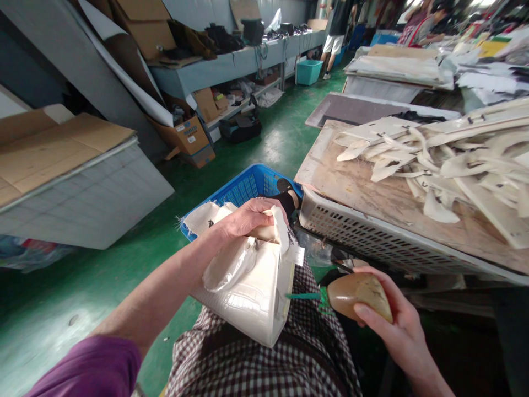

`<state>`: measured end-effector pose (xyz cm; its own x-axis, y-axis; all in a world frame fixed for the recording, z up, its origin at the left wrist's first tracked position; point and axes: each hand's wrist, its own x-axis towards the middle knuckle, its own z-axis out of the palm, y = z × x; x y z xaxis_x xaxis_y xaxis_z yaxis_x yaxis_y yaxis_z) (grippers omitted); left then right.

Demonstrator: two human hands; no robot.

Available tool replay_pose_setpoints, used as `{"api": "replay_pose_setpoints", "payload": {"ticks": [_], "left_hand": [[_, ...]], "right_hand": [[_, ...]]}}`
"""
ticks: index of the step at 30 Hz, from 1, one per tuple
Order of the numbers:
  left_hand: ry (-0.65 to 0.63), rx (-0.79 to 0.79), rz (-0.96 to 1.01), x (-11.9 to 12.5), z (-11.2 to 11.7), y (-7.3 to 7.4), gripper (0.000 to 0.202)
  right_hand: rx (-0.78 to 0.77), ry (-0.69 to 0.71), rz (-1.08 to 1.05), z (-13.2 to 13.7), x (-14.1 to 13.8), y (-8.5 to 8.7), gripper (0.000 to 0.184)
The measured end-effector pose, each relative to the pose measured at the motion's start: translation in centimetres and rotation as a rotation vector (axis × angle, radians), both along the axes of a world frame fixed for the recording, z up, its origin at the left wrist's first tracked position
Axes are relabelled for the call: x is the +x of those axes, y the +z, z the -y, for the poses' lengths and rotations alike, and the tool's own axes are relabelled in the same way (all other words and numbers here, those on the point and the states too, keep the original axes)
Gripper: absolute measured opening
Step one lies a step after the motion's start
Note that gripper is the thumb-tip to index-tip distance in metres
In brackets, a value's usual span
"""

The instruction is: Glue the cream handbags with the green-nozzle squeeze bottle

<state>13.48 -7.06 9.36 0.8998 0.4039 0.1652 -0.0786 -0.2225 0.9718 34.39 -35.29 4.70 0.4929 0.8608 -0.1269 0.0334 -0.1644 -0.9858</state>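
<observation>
A cream handbag (252, 286) with a crocodile-like pattern rests on my lap, over a checked apron (215, 358). My left hand (254, 218) is closed around its top edge, near the handle wrapped in clear plastic (229, 270). In my right hand (397, 317) is a squeeze bottle (359, 298) of yellowish-brown liquid, tilted on its side. Its green nozzle (303, 296) points left at the bag's side panel, with the tip at or very near it; I cannot tell whether they touch. A white tag (298, 255) sticks out from the bag's side.
A blue plastic basket (252, 176) stands on the green floor beyond the bag. To the right, a board (330, 160) over a white crate (363, 237) bears a heap of cream straps and panels (454, 160). A cardboard-topped box (74, 182) stands left. Two people are farther back.
</observation>
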Motion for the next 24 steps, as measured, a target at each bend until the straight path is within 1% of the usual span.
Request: {"api": "replay_pose_setpoints", "payload": {"ticks": [4, 6, 9, 11, 12, 14, 15, 16, 17, 18, 19, 20, 22, 24], "left_hand": [[0.021, 0.013, -0.01, -0.2, 0.1, 0.2, 0.048], [0.063, 0.058, -0.023, -0.7, -0.2, 0.7, 0.043], [0.209, 0.228, 0.025, -1.4, -0.7, 2.4, 0.032], [0.368, 0.389, 0.107, -1.9, -0.6, 3.9, 0.027], [0.465, 0.48, 0.151, -2.1, -0.2, 4.8, 0.024], [0.643, 0.659, 0.233, -2.6, 1.5, 6.2, 0.018], [0.691, 0.743, 0.263, -2.9, 2.7, 6.7, 0.016], [0.703, 0.813, 0.285, -3.4, 4.0, 6.9, 0.02], [0.71, 0.941, 0.267, -3.9, 5.4, 7.0, 0.031], [0.669, 1.026, 0.242, -4.5, 6.8, 6.8, 0.039], [0.577, 1.046, 0.159, -5.1, 8.1, 6.4, 0.044], [0.572, 1.006, 0.092, -5.6, 9.3, 5.9, 0.045], [0.552, 0.861, 0.05, -6.3, 10.8, 4.8, 0.038], [0.575, 0.653, 0.034, -6.6, 11.4, 3.6, 0.021]], "right_hand": [[-0.022, 0.049, -0.112, 0.4, -0.1, 0.2, 0.049], [-0.001, 0.012, -0.215, 0.5, 0.1, -0.1, 0.05], [0.1, -0.115, -0.352, 0.8, 0.6, -0.7, 0.046], [0.178, -0.213, -0.418, 1.0, 0.8, -1.0, 0.04], [0.209, -0.269, -0.45, 1.1, 0.9, -1.0, 0.037], [0.252, -0.39, -0.523, 1.4, 1.0, -0.9, 0.033], [0.266, -0.443, -0.562, 1.6, 1.0, -0.8, 0.034], [0.274, -0.484, -0.603, 1.8, 1.0, -0.7, 0.035], [0.281, -0.51, -0.645, 2.0, 1.0, -0.6, 0.039], [0.289, -0.526, -0.683, 2.3, 1.0, -0.6, 0.042], [0.294, -0.542, -0.711, 2.6, 1.0, -0.7, 0.045], [0.289, -0.556, -0.73, 3.0, 1.0, -0.8, 0.046], [0.253, -0.579, -0.729, 3.7, 0.9, -1.3, 0.045], [0.21, -0.564, -0.689, 4.3, 0.8, -2.0, 0.043]]}}
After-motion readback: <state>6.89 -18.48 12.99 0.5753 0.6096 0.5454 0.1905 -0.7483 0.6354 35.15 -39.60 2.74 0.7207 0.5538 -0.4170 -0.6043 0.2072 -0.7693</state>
